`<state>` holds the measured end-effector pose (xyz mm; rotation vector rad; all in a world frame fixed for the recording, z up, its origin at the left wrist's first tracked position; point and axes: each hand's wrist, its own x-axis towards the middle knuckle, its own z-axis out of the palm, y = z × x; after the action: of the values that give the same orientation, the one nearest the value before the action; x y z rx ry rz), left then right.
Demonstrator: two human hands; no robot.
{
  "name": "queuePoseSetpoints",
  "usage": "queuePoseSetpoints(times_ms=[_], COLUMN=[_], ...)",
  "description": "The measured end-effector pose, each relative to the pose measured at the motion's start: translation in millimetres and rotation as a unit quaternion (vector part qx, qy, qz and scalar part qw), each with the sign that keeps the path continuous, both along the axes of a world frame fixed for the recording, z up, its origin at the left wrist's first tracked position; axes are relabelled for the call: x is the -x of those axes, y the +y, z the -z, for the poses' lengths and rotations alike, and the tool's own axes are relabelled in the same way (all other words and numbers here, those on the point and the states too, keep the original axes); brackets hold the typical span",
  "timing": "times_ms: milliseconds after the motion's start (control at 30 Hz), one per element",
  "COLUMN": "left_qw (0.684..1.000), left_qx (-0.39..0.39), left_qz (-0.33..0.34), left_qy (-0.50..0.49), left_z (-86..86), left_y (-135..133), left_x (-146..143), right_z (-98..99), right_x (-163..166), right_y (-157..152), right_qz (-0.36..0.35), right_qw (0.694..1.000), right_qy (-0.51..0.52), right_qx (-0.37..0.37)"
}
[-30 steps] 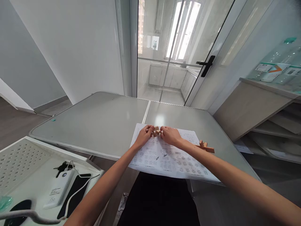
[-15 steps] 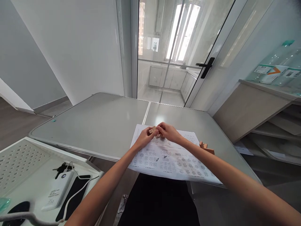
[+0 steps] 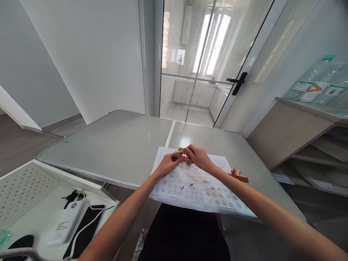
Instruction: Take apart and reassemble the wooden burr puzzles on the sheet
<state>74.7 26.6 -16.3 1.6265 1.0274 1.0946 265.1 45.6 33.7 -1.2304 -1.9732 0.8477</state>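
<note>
Small wooden puzzle pieces (image 3: 180,152) are held between both hands just above a printed sheet of diagrams (image 3: 195,186) on the grey table (image 3: 116,141). My left hand (image 3: 168,164) pinches the pieces from the left. From the right, my right hand (image 3: 199,158) has its fingers closed on the same cluster. More wooden pieces (image 3: 238,174), joined in a cross, lie on the table past the sheet's right edge.
A white perforated side table (image 3: 24,185) at lower left carries a white power bank (image 3: 65,222) with a cable, a black phone and keys. Wooden shelves (image 3: 304,137) stand at the right. A glass door (image 3: 206,61) is behind the table.
Both hands have lifted the wooden pieces slightly and turned them, the right hand's fingers now reaching over the cluster. The view has tipped down a little.
</note>
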Motion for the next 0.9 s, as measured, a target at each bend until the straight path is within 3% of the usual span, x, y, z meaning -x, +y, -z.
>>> queuePoseSetpoints(times_ms=[167, 300, 367, 467, 667, 900], left_qw=[0.993, 0.982, 0.978, 0.968, 0.938, 0.922], left_qx=[-0.069, -0.093, -0.092, -0.101, -0.133, -0.139], left_qz=[-0.070, -0.117, -0.137, -0.173, -0.240, -0.251], left_qy=[0.066, 0.118, 0.125, 0.150, 0.214, 0.261], left_z=[7.1, 13.0, 15.2, 17.7, 20.4, 23.4], left_y=[2.4, 7.7, 9.8, 11.0, 7.6, 6.5], left_x=[-1.4, -1.4, -1.9, -4.1, -9.0, -10.5], right_z=[-4.6, -7.2, -4.1, 7.9, 40.1, 61.6], right_x=[-5.8, -19.4, -24.9, -29.9, -38.4, -32.1], right_y=[0.2, -0.7, 0.4, 7.3, 22.1, 14.6], right_qz=[-0.052, -0.142, -0.129, -0.020, 0.143, 0.194], right_qw=[0.976, 0.949, 0.957, 0.987, 0.987, 0.973], right_qy=[0.123, 0.113, 0.094, 0.062, -0.016, -0.127], right_qx=[0.170, 0.258, 0.240, 0.150, 0.067, 0.013])
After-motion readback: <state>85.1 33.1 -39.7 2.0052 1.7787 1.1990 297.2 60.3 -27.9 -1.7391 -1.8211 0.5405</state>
